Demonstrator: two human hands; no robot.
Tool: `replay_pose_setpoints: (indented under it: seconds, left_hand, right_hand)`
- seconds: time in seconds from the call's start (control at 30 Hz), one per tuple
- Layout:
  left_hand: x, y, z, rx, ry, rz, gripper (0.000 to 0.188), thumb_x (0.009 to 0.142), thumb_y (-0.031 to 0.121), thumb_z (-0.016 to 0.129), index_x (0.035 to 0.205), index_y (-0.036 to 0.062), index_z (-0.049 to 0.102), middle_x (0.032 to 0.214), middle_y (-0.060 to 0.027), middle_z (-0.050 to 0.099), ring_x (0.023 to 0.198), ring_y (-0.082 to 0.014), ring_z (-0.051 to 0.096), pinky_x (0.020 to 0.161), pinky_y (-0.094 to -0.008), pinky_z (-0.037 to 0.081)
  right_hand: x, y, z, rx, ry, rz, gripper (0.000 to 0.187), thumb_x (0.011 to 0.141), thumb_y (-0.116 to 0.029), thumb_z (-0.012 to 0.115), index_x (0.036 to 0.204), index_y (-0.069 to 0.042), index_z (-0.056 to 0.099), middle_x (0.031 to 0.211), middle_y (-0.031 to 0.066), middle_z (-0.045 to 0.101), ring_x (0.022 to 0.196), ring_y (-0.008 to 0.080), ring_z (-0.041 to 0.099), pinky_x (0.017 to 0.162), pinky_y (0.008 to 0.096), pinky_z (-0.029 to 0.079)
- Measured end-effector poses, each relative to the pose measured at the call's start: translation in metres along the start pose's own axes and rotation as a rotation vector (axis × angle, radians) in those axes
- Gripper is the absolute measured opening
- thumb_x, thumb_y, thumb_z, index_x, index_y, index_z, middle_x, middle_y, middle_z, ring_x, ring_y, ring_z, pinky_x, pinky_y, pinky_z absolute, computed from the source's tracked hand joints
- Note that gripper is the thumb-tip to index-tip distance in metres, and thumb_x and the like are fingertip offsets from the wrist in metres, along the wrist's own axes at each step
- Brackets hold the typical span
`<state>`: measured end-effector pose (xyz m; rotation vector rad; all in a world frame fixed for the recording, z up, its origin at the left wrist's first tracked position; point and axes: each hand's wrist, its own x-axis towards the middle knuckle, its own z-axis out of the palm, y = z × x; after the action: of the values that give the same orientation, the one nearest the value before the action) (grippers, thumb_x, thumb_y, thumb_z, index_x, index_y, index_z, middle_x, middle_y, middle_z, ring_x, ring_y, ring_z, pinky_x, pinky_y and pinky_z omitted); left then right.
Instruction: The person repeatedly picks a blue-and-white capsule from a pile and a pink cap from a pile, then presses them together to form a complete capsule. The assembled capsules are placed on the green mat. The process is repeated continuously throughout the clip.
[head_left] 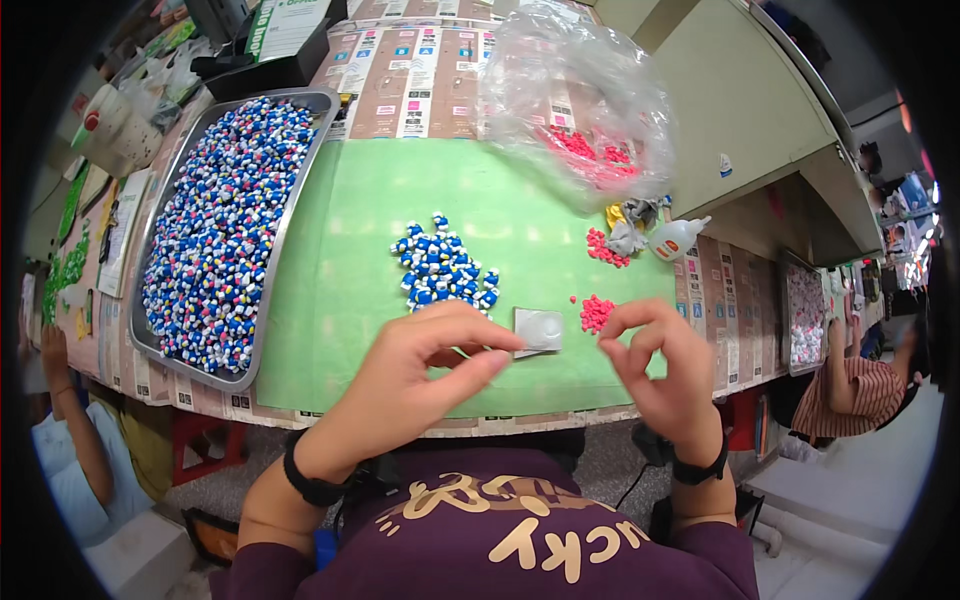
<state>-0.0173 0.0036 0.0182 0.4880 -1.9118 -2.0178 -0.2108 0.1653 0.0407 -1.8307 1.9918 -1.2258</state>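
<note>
My left hand [425, 355] hovers over the front of the green mat, thumb and index finger brought close in a pinch. Anything between those fingertips is too small to make out. Just beyond them lies a small, square, whitish pad [540, 330]. On the pad's other side, my right hand [668, 370] is raised with its fingers curled into a pinch; what they hold, if anything, cannot be seen. Nearest to it is a little heap of pink pieces [597, 314]. A loose pile of small blue-and-white pieces [440, 265] lies beyond my left hand.
At left, a metal tray [272, 262] is filled with blue-and-white pieces. A clear plastic bag [520, 85] with pink pieces lies at the back. More pink pieces [605, 248], crumpled wrappers [628, 238] and a white squeeze bottle [677, 240] are right. People sit on both sides.
</note>
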Motion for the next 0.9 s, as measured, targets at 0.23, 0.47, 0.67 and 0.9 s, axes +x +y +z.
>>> replay_pose_setpoints:
  seconds: [0.23, 0.47, 0.67, 0.9]
  left_hand:
    - [-0.001, 0.002, 0.005, -0.416, -0.085, -0.202, 0.01, 0.092, 0.002, 0.066, 0.1, -0.0021, 0.068, 0.094, -0.0048, 0.063, 0.08, -0.0091, 0.061, 0.06, -0.022, 0.054]
    - [-0.007, -0.002, -0.001, -0.356, 0.013, -0.112, 0.008, 0.089, 0.001, 0.069, 0.097, -0.0004, 0.068, 0.092, -0.0034, 0.063, 0.077, -0.0084, 0.06, 0.059, -0.0216, 0.051]
    - [-0.007, -0.007, 0.002, 0.365, 0.124, 0.407, 0.014, 0.08, -0.004, 0.073, 0.093, -0.0004, 0.067, 0.087, -0.0075, 0.062, 0.072, -0.0155, 0.06, 0.059, -0.0274, 0.048]
    - [-0.006, -0.012, 0.011, 0.599, 0.136, 0.549, 0.018, 0.076, -0.005, 0.074, 0.091, -0.001, 0.065, 0.086, -0.0091, 0.061, 0.07, -0.0231, 0.061, 0.06, -0.0311, 0.048]
  right_hand:
    - [0.024, -0.023, 0.032, 0.048, 0.026, -0.34, 0.025, 0.072, 0.012, 0.07, 0.08, -0.005, 0.053, 0.092, 0.0117, 0.066, 0.075, 0.0256, 0.063, 0.064, 0.0348, 0.047]
    - [0.02, -0.027, 0.047, 0.248, 0.034, -0.142, 0.025, 0.078, 0.01, 0.07, 0.08, -0.005, 0.05, 0.095, 0.0136, 0.067, 0.078, 0.0235, 0.064, 0.069, 0.0319, 0.049]
    - [0.02, -0.031, 0.043, 0.426, -0.039, 0.146, 0.024, 0.084, 0.008, 0.067, 0.08, -0.004, 0.047, 0.092, 0.0109, 0.065, 0.081, 0.0158, 0.062, 0.072, 0.0286, 0.049]
    - [0.017, -0.03, 0.035, 0.353, -0.196, 0.212, 0.024, 0.081, 0.012, 0.063, 0.081, -0.003, 0.045, 0.087, 0.0097, 0.059, 0.081, 0.0206, 0.06, 0.073, 0.0295, 0.049]
